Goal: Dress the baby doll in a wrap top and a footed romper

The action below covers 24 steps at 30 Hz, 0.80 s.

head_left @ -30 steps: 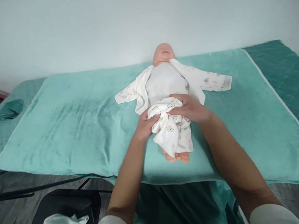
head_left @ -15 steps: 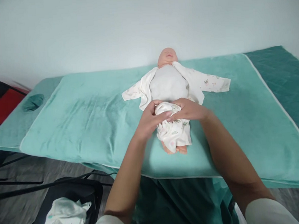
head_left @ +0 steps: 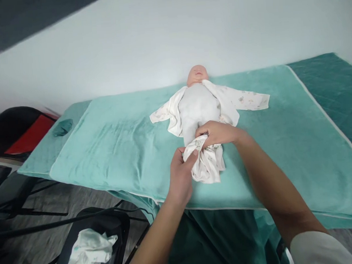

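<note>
White printed cotton trousers: bunched over pale baby doll's legs
Left hand: pinching the trousers
Right hand: clenched on the trousers
Tip: probably best eased evenly, both sides

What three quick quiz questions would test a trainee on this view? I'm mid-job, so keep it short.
1. True or false: the baby doll lies face up on the teal towel.
2. Which thing do the left hand and the right hand both grip? A. the printed pants B. the doll's head C. the towel's edge
3. Fill in: the doll's printed top lies ___ at the chest, sleeves spread out to the sides.
Key: 1 true; 2 A; 3 open.
</note>
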Each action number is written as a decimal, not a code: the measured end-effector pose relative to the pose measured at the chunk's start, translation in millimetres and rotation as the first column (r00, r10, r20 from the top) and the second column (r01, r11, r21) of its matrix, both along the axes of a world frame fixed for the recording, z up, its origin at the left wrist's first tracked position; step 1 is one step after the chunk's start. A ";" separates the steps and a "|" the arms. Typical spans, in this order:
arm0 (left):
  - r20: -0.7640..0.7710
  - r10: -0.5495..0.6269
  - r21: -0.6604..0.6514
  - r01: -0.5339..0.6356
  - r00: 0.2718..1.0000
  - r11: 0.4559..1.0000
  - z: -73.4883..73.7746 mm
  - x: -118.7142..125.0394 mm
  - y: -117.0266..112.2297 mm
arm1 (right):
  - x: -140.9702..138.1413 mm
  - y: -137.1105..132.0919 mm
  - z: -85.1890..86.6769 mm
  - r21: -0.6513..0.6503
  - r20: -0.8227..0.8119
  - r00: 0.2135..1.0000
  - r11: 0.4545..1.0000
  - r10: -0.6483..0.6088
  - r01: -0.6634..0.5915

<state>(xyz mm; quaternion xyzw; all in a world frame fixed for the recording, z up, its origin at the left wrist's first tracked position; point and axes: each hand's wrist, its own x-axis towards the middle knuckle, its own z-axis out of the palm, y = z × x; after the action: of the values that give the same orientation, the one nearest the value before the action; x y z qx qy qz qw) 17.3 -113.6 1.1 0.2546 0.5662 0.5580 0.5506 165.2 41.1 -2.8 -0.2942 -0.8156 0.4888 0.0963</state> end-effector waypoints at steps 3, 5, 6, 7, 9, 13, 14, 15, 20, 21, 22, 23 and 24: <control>0.082 0.076 -0.035 -0.073 0.994 0.997 -3.9 10.5 -24.9 | -2.9 -0.1 -2.8 0.089 0.016 0.999 0.995 0.051 -0.052; 0.153 0.108 -0.060 -0.100 0.982 0.993 -6.1 14.9 -38.4 | -4.7 -0.5 -5.4 0.155 0.013 0.997 0.984 0.082 -0.083; 0.183 0.123 -0.067 -0.112 0.975 0.991 -7.2 16.9 -44.0 | -5.4 -0.9 -6.5 0.181 0.020 0.996 0.980 0.085 -0.088; 0.207 0.135 -0.069 -0.123 0.969 0.990 -8.4 19.0 -48.8 | -6.1 -1.4 -7.3 0.199 0.038 0.996 0.976 0.081 -0.087; 0.244 0.151 -0.070 -0.138 0.958 0.988 -11.8 24.0 -57.1 | -7.3 -2.7 -7.7 0.208 0.104 0.992 0.974 0.068 -0.089; 0.285 0.181 -0.075 -0.166 0.941 0.983 -26.9 35.4 -72.8 | -9.5 -6.3 -4.1 0.227 0.239 0.967 0.963 0.086 -0.142; 0.269 0.185 -0.078 -0.170 0.945 0.982 -32.6 37.1 -76.9 | -10.0 -7.4 -3.0 0.239 0.258 0.961 0.958 0.095 -0.159; 0.242 0.191 -0.083 -0.175 0.951 0.981 -38.8 37.7 -80.7 | -10.6 -8.6 -1.9 0.250 0.275 0.956 0.952 0.105 -0.176; 0.105 0.201 -0.107 -0.190 0.974 0.976 -67.5 21.6 -89.8 | -14.8 -14.4 0.0 0.304 0.324 0.941 0.932 0.094 -0.198; 0.077 0.194 -0.105 -0.186 0.978 0.977 -70.8 15.7 -88.8 | -15.8 -15.5 -0.1 0.320 0.339 0.937 0.927 0.079 -0.194; 0.048 0.183 -0.105 -0.178 0.982 0.978 -73.0 9.6 -87.2 | -16.8 -16.6 -0.3 0.336 0.354 0.933 0.923 0.062 -0.189; 0.021 0.172 -0.108 -0.169 0.985 0.980 -74.1 3.9 -85.1 | -17.7 -17.7 -0.4 0.349 0.367 0.929 0.919 0.046 -0.184; 0.004 0.159 -0.115 -0.157 0.987 0.981 -74.1 -1.1 -82.8 | -18.4 -18.7 -0.5 0.358 0.376 0.926 0.917 0.031 -0.176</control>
<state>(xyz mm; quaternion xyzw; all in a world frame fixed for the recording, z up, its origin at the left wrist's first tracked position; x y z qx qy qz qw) 16.2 -196.4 -72.9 0.1733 0.6121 0.5682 0.5219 146.8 22.4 -3.3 -0.3102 -0.9139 0.2607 -0.0262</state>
